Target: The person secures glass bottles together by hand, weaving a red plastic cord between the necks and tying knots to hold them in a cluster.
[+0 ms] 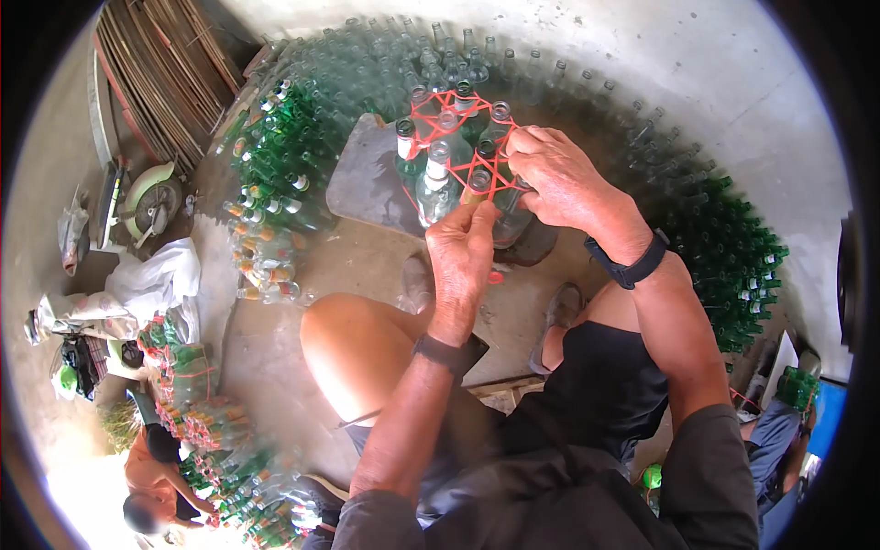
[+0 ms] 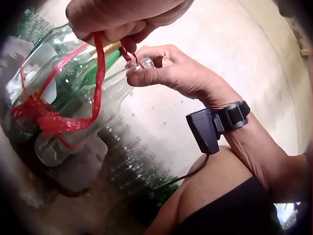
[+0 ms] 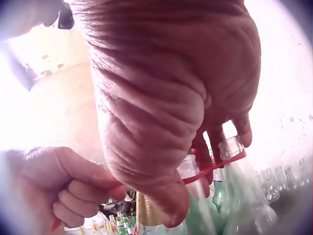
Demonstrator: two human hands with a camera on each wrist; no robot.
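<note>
A cluster of clear and green glass bottles (image 1: 436,191) stands in front of me, with red plastic twine (image 1: 463,163) laced in a web round the necks. My left hand (image 1: 461,247) pinches a strand of that twine close to a gold-necked bottle (image 3: 147,211). In the left wrist view the red strand (image 2: 100,73) runs down from these fingers to a wide band low round the bottles. My right hand (image 1: 566,179) grips the top of a clear bottle (image 2: 111,93) at the cluster's right side, thumb and fingers on opposite sides of its mouth.
Under the bottles lies a grey slab (image 1: 371,179). Green bottles (image 1: 284,156) crowd the left, and more bottles (image 1: 724,247) line the wall at right. Tied bundles (image 1: 206,426) stand lower left, near another person (image 1: 151,472). A second person (image 1: 779,440) is at far right.
</note>
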